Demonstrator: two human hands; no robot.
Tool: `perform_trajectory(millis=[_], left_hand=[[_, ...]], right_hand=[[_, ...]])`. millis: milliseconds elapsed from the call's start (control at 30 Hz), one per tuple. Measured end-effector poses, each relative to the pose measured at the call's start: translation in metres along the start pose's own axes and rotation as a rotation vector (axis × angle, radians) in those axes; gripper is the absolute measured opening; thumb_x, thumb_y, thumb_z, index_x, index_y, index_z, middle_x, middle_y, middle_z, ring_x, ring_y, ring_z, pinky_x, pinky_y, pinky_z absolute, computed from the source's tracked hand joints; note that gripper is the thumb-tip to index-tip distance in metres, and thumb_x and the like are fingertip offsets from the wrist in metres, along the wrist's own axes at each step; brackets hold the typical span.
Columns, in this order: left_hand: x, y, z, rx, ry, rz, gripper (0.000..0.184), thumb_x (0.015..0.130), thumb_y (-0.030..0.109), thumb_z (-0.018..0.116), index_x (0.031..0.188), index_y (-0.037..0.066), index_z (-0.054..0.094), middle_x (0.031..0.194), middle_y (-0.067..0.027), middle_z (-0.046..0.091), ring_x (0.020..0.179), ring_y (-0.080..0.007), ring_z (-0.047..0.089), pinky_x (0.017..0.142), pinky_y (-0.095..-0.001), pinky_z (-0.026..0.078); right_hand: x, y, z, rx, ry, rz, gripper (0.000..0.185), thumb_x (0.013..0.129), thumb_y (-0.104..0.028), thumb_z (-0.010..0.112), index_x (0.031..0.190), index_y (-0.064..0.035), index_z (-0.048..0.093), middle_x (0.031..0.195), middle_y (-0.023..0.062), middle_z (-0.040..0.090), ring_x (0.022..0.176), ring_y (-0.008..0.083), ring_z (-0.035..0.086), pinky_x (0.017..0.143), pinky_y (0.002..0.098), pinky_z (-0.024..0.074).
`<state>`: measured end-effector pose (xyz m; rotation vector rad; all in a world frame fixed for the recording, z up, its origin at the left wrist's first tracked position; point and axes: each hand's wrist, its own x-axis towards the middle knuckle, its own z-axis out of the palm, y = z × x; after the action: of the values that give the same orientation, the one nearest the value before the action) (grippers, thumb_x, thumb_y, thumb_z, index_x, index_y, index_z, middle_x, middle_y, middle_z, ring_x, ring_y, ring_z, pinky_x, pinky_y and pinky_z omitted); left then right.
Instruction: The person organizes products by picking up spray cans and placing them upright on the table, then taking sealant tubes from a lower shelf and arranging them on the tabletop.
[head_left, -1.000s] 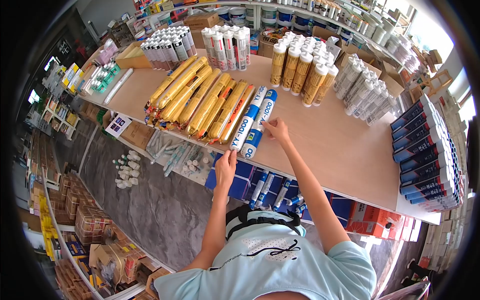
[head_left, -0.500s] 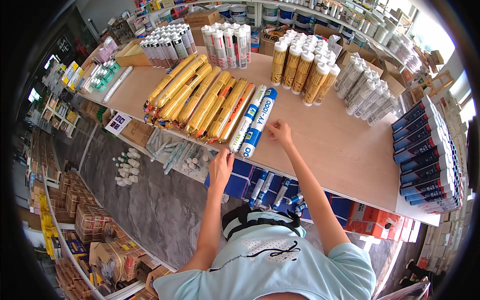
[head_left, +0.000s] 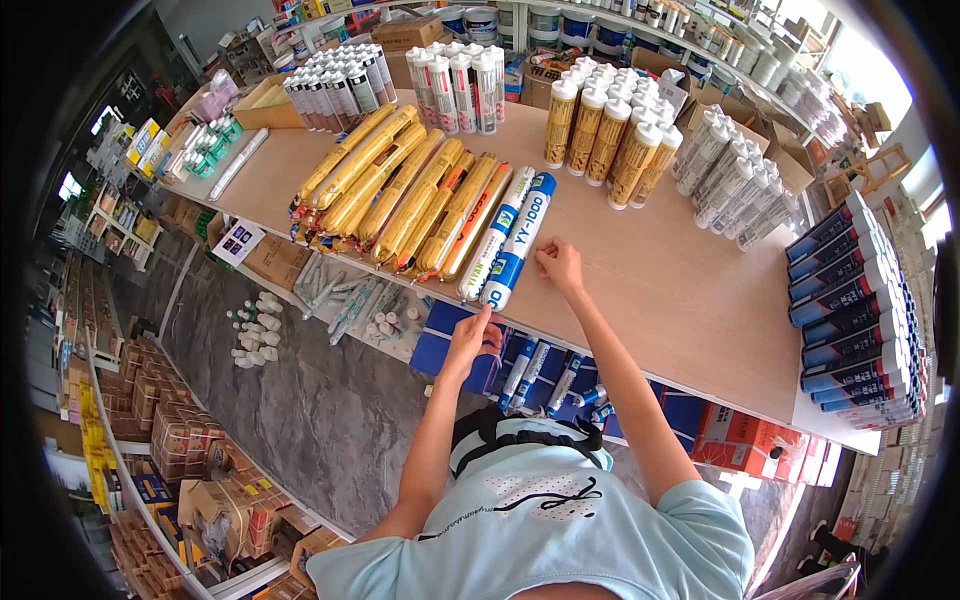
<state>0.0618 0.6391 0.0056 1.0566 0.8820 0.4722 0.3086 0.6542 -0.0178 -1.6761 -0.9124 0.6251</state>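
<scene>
Two blue-and-white sausage packs lie side by side on the wooden table [head_left: 690, 310], the left one [head_left: 497, 238] against a row of gold packs [head_left: 400, 185] and the right one [head_left: 521, 240] beside it. My left hand [head_left: 472, 342] is at the table's front edge, its fingertip at the lower end of the right pack and its other fingers apart. To the right of the packs, my right hand [head_left: 560, 265] rests over the table with its fingers curled together; whether anything is between them is too small to tell.
Gold-brown cartridges [head_left: 603, 140], white cartridges [head_left: 457, 88] and grey cartridges [head_left: 725, 180] stand at the back. Dark blue cartridges [head_left: 850, 305] are stacked at the right end. More blue-and-white packs [head_left: 535, 372] and an orange box [head_left: 740, 440] are under the table.
The left blue-and-white pack has turned, so its label faces differently. My left hand has moved right, from the left pack's lower end to the right one's. My right hand has come off the right pack.
</scene>
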Motion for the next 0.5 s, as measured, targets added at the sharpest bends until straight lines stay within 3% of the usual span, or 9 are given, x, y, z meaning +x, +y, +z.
perform_trajectory(millis=[67, 133, 200, 233, 267, 333, 367, 500], left_hand=[[0.009, -0.012, 0.002, -0.238, -0.022, 0.049, 0.040, 0.096, 0.040, 0.055, 0.088, 0.001, 0.061, 0.065, -0.0002, 0.057, 0.057, -0.0100, 0.058, 0.048, -0.0268, 0.049], [0.009, -0.017, 0.004, -0.193, -0.002, 0.100, 0.033, 0.097, 0.033, 0.056, 0.085, 0.003, 0.059, 0.064, 0.0007, 0.054, 0.057, -0.0097, 0.057, 0.049, -0.0262, 0.049], [0.007, -0.018, 0.007, 0.145, 0.076, 0.314, 0.028, 0.096, 0.026, 0.058, 0.083, 0.002, 0.057, 0.066, -0.0007, 0.056, 0.060, -0.0073, 0.057, 0.052, -0.0252, 0.049], [0.000, -0.011, 0.009, 0.438, 0.140, 0.379, 0.021, 0.095, 0.018, 0.059, 0.084, -0.001, 0.055, 0.066, -0.0080, 0.057, 0.059, -0.0150, 0.059, 0.053, -0.0297, 0.047], [-0.002, -0.010, 0.011, 0.437, 0.137, 0.377, 0.021, 0.095, 0.018, 0.059, 0.084, -0.001, 0.055, 0.066, -0.0080, 0.057, 0.059, -0.0150, 0.059, 0.053, -0.0297, 0.047], [-0.004, -0.007, 0.014, 0.853, 0.259, 0.792, 0.015, 0.092, 0.012, 0.058, 0.088, -0.001, 0.054, 0.071, -0.0179, 0.060, 0.065, -0.0326, 0.062, 0.056, -0.0409, 0.047], [-0.007, -0.007, 0.017, 0.830, 0.238, 0.761, 0.012, 0.090, 0.010, 0.058, 0.090, -0.001, 0.054, 0.076, -0.0213, 0.060, 0.071, -0.0424, 0.058, 0.060, -0.0462, 0.046], [-0.008, -0.008, 0.022, 0.826, 0.192, 0.707, 0.012, 0.090, 0.010, 0.059, 0.091, -0.001, 0.055, 0.075, -0.0207, 0.060, 0.068, -0.0388, 0.060, 0.058, -0.0439, 0.046]], right_hand=[[0.000, 0.000, 0.000, -0.010, 0.000, -0.002, 0.011, 0.080, -0.002, 0.064, 0.088, 0.0054, 0.063, 0.066, 0.0070, 0.063, 0.053, 0.0121, 0.060, 0.045, 0.0259, 0.0525], [0.002, 0.002, 0.000, -0.010, -0.007, -0.001, 0.010, 0.082, -0.004, 0.064, 0.088, 0.0046, 0.063, 0.068, 0.0075, 0.063, 0.053, 0.0132, 0.061, 0.046, 0.0262, 0.0532], [0.009, 0.002, -0.006, 0.088, -0.054, 0.103, 0.012, 0.085, -0.007, 0.062, 0.089, 0.0040, 0.063, 0.071, 0.0081, 0.064, 0.056, 0.0142, 0.063, 0.049, 0.0265, 0.0545], [0.009, 0.003, -0.009, 0.186, -0.100, 0.211, 0.013, 0.087, -0.009, 0.061, 0.091, 0.0034, 0.062, 0.074, 0.0087, 0.065, 0.059, 0.0153, 0.064, 0.051, 0.0269, 0.0558], [0.008, 0.005, -0.012, 0.184, -0.098, 0.213, 0.013, 0.087, -0.009, 0.061, 0.091, 0.0034, 0.062, 0.074, 0.0087, 0.065, 0.059, 0.0153, 0.064, 0.051, 0.0269, 0.0558], [0.007, 0.009, -0.015, 0.317, -0.111, 0.248, 0.022, 0.092, -0.019, 0.057, 0.096, 0.0024, 0.061, 0.080, 0.0103, 0.066, 0.066, 0.0178, 0.066, 0.056, 0.0284, 0.0580], [0.007, 0.012, -0.017, 0.314, -0.111, 0.250, 0.022, 0.092, -0.019, 0.057, 0.096, 0.0024, 0.061, 0.080, 0.0103, 0.066, 0.066, 0.0178, 0.066, 0.056, 0.0284, 0.0580], [0.003, 0.011, -0.022, 0.314, -0.105, 0.322, 0.032, 0.095, -0.029, 0.055, 0.098, 0.0023, 0.060, 0.083, 0.0121, 0.066, 0.069, 0.0189, 0.067, 0.058, 0.0297, 0.0589]])
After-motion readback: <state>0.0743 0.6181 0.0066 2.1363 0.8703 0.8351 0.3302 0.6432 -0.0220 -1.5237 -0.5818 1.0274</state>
